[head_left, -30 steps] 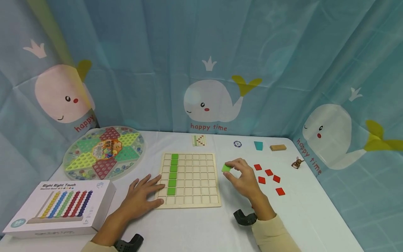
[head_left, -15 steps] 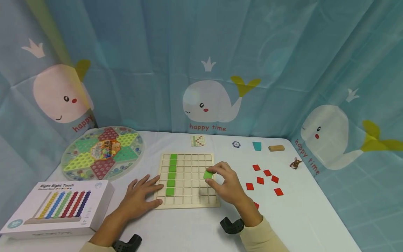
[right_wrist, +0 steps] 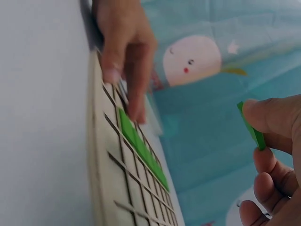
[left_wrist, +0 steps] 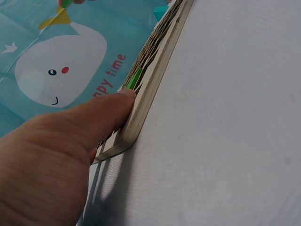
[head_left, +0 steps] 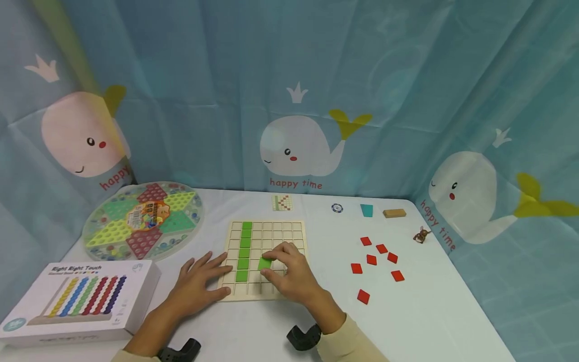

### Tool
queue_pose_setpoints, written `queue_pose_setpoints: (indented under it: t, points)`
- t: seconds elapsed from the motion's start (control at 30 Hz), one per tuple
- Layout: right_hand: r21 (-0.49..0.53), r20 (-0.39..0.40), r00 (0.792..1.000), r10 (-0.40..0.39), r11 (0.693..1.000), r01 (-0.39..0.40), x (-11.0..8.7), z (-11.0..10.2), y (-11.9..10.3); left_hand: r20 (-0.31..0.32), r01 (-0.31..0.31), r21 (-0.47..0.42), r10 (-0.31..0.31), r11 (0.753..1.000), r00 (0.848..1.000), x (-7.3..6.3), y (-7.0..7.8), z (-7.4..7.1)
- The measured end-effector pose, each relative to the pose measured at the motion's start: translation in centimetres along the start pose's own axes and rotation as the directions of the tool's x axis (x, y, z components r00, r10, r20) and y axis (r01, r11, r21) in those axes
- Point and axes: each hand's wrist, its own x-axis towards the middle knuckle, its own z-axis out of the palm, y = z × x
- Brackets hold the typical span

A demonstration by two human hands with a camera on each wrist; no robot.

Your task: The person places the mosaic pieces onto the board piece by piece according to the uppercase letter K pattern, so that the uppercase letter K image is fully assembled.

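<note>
A square wooden grid board (head_left: 276, 235) lies on the white table, with a column of green square tiles (head_left: 245, 243) set in its left part. My right hand (head_left: 296, 274) pinches one more green tile (head_left: 264, 263) between thumb and fingers, over the middle of the board. In the right wrist view this held tile (right_wrist: 250, 127) is tilted and raised off the board. Spread along the board's left edge is my left hand (head_left: 201, 279), fingers straight and resting on the rim. The left wrist view shows its thumb (left_wrist: 101, 113) against the board's corner.
Several red square tiles (head_left: 371, 260) lie scattered right of the board. Behind are a small pattern card (head_left: 282, 203), a round chip (head_left: 336, 208), a teal piece (head_left: 367, 210), a wooden block (head_left: 394, 213) and a mouse figure (head_left: 421, 235). Left: a round game board (head_left: 145, 218) and a box (head_left: 81, 301).
My right hand has carried the green tile leftward from beside the board to above its middle. My left hand has stayed on the board's left edge.
</note>
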Motion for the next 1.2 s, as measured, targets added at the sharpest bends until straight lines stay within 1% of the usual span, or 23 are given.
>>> queue_pose_setpoints:
  t: [0.1,0.23,0.37,0.53,0.63,0.73,0.87,0.97,1.07,1.2]
  points:
    - [-0.008,0.014,1.000,0.011,1.000,-0.011,0.2,1.2,-0.5,0.005,0.002,0.006,-0.002,1.000,1.000,0.0,0.0,0.0]
    - [-0.018,0.022,1.000,0.003,1.000,-0.003,0.3,2.7,-0.7,0.005,0.004,0.006,-0.004,1.000,1.000,0.0,0.0,0.0]
    - [-0.042,0.042,0.999,0.025,0.999,-0.023,0.1,4.0,-0.3,0.001,0.001,-0.005,-0.001,1.000,1.000,0.1,0.0,0.1]
    - [-0.097,0.093,0.994,0.053,0.994,-0.044,-0.4,5.1,0.4,0.004,0.000,-0.007,0.000,1.000,1.000,0.1,0.0,0.1]
    - [-0.130,0.119,0.992,0.044,0.991,-0.029,-0.7,5.6,0.7,0.004,0.001,-0.004,-0.001,1.000,1.000,0.0,0.1,0.0]
    - [-0.155,0.123,0.992,0.034,0.988,-0.015,-0.8,6.0,0.9,0.002,-0.002,-0.002,0.002,1.000,1.000,0.0,0.1,-0.2]
    - [-0.191,0.124,0.991,0.052,0.981,-0.027,-0.8,6.2,0.9,-0.010,-0.016,-0.001,0.016,1.000,1.000,0.0,0.1,-0.2]
    - [-0.228,0.141,0.987,0.074,0.973,-0.041,-0.8,6.4,0.9,-0.024,-0.029,0.001,0.029,1.000,0.999,0.0,0.1,-0.2]
    - [-0.265,0.158,0.984,0.081,0.964,-0.037,-0.8,6.6,0.9,-0.034,-0.037,-0.004,0.037,0.999,0.999,0.0,0.1,-0.2]
    - [-0.297,0.170,0.982,0.076,0.955,-0.023,-0.9,6.8,0.8,-0.032,-0.036,-0.010,0.036,0.999,0.999,-0.1,0.2,-0.3]
